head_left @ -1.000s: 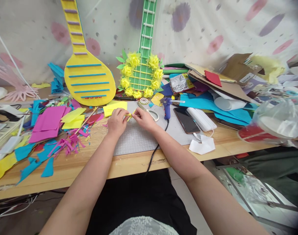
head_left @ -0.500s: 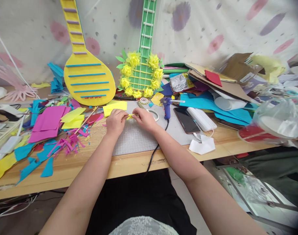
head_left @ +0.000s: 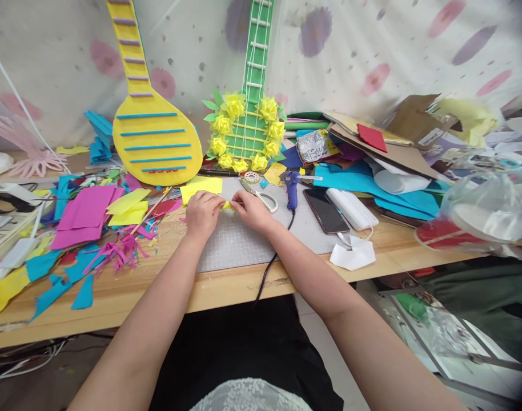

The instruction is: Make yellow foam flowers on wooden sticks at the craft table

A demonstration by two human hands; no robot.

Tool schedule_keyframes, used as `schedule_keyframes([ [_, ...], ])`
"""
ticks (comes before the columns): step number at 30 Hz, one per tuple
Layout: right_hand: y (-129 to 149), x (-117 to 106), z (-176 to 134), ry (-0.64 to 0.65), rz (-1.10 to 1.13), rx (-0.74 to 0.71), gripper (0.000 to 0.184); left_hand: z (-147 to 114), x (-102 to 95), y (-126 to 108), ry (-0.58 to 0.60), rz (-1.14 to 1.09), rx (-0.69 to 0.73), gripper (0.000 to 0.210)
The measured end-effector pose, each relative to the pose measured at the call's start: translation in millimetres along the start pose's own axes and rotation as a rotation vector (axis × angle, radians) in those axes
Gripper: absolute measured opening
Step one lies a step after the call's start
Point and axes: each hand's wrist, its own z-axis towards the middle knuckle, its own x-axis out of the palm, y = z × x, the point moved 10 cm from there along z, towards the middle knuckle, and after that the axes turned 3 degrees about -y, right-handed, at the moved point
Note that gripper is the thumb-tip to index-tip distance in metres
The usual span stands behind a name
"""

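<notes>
In the head view, the left hand (head_left: 202, 214) and the right hand (head_left: 250, 210) pinch together one small yellow paper piece (head_left: 227, 205), which is between their fingertips, over the grey cutting mat (head_left: 239, 245), left of the purple glue gun (head_left: 292, 193).

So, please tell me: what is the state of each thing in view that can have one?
Left hand: pinching the yellow piece
Right hand: pinching it too
Yellow piece: partly hidden
Glue gun: lying on the cutting mat; on or off, cannot tell
Phone: lying flat, screen dark
Scissors: partly hidden; open or shut, cannot tell
Yellow guitar: standing upright
Green guitar: standing upright
Pink sheets: stacked
Plastic bag: crumpled
</notes>
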Motion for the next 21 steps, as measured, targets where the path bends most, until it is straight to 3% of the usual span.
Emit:
schedule_keyframes([
  [4, -7, 0, 1, -0.042, 0.022, 0.054, 0.010, 0, -0.3, 4, -0.016, -0.073, -0.091, 0.014],
  [9, -19, -5, 3, -0.159, 0.110, 0.152, 0.010, -4, -14.6, 6, -0.166, -0.123, -0.246, 0.023],
  [13, -22, -4, 2, -0.193, 0.148, 0.194, 0.011, -7, -4.4, -1, -0.122, -0.135, -0.300, 0.015],
  [21, -14, 0, 0, -0.193, 0.157, 0.170, 0.010, -16, 13.8, 14, -0.048, -0.227, -0.508, 0.009],
])
